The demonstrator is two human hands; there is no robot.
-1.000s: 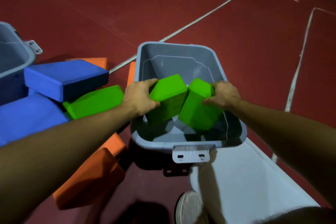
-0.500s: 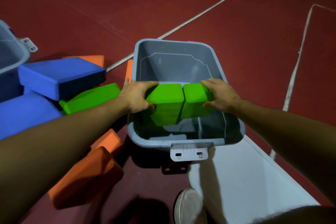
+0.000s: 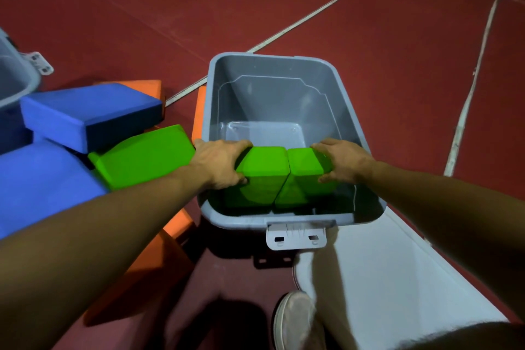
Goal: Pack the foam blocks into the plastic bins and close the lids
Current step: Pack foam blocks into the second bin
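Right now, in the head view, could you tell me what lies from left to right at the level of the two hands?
Blue foam block → loose green block → left hand → green block in its grip → second green block → right hand → bin's right wall → red floor.

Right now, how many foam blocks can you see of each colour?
Green blocks: 3 (2 in the bin, 1 outside)
Blue blocks: 2
Orange blocks: 4, all partly hidden
Total: 9
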